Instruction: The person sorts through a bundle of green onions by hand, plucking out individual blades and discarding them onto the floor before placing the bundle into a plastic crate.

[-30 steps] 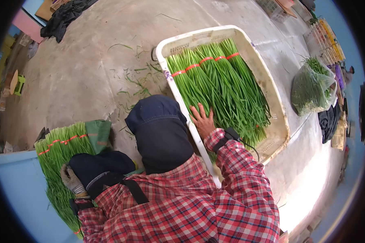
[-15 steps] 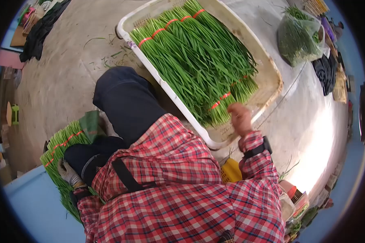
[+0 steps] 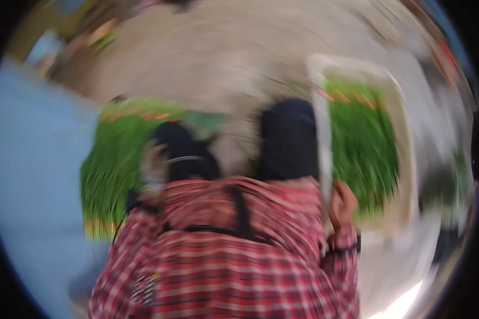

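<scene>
1. Greens in tray (image 3: 364, 149): long leafy stalks packed flat in white tray (image 3: 356, 66), R of frame, on concrete floor (image 3: 223, 69). Orange-red marks (image 3: 356, 98) at far end are prob. ties; blur too heavy to confirm.
2. Handling (judged): soft, limp, light per bunch. Leaves would crease & bruise if squeezed. Best hold is around the tied stalk end, w/ support under the loose tips.
3. Right hand (image 3: 343, 204): bare, at tray's near-left corner, against or just beside the rim. The greens lie just beyond it, fwd & to the R. Fingers look curled, but whether they grip or only rest cannot be told.
4. Left hand (image 3: 151, 167): pale smear, on or just above a second pile of greens (image 3: 109, 170) at L, well apart from the tray. Spread or closed: cannot tell.
5. Between the two piles: person's knees in dark trousers (image 3: 287, 141). Red plaid shirt (image 3: 234, 255) fills the foreground.
6. Far L: blue surface (image 3: 32, 159), touching or just beside the L pile.
</scene>
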A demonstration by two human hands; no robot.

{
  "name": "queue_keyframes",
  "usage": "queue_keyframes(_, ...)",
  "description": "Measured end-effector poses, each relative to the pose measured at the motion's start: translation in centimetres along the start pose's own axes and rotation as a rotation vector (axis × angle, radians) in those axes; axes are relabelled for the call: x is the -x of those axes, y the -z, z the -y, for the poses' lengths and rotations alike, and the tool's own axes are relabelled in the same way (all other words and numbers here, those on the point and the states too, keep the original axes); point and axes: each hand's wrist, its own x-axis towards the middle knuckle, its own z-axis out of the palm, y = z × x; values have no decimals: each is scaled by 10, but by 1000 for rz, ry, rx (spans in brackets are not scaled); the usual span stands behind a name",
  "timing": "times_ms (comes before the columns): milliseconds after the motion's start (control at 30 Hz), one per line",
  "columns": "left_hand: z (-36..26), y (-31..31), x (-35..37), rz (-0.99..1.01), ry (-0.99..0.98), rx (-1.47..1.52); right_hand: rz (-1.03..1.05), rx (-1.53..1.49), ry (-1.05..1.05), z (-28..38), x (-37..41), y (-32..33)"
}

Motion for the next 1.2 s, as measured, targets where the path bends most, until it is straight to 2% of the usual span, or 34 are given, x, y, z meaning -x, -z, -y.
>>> queue_keyframes(33,-8,2,18,-141,-64,-229,44,-47,72,-1,-8,-2)
queue_keyframes(67,-44,12,37,-164,-14,-350,127,-30,73,21,-23,8)
queue_keyframes(100,-61,17,57,-220,76,-329,146,21,207,32,-42,10)
queue_keyframes(133,-75,24,80,-232,269,-220,138,79,332,41,-59,10)
queue_keyframes(167,-87,31,100,-231,428,-72,245,84,309,42,-75,15)
queue_keyframes(200,-90,38,126,-304,460,-83,283,172,346,54,-94,19)
queue_keyframes(267,-55,30,188,-328,611,-145,293,344,561,46,-117,4)
queue_keyframes(300,-47,29,210,-407,736,-67,337,427,560,41,-132,2)
queue_keyframes(333,-24,29,233,-435,758,-59,380,507,563,40,-147,-6)
queue_keyframes(400,29,24,289,-603,993,-46,442,541,549,53,-168,-17)
queue_keyframes(433,46,26,311,-635,1029,-42,439,548,485,49,-177,-22)
queue_keyframes(500,79,50,351,-721,1405,84,483,492,348,25,-197,-29)
queue_keyframes(533,99,54,377,-746,1433,84,531,449,270,20,-209,-35)
queue_keyframes(600,137,55,419,-1029,1549,53,553,476,192,15,-226,-35)
queue_keyframes(667,149,74,430,-1132,1523,102,541,556,139,18,-236,-40)
queue_keyframes(733,133,121,406,-1179,1310,-313,518,623,89,30,-239,-49)
queue_keyframes(800,121,180,376,-1235,1135,-449,498,704,49,35,-243,-53)
queue_keyframes(933,123,300,344,-1198,983,-757,485,781,0,53,-248,-75)
queue_keyframes(1033,151,367,352,-1138,1052,-863,482,830,-27,63,-247,-89)
queue_keyframes(1100,160,406,355,-957,1345,-929,478,849,-52,68,-248,-98)
queue_keyframes(1133,164,422,356,-954,1335,-928,469,869,-69,69,-246,-99)
queue_keyframes(1200,173,449,362,-780,1416,-1085,473,895,-97,72,-243,-107)
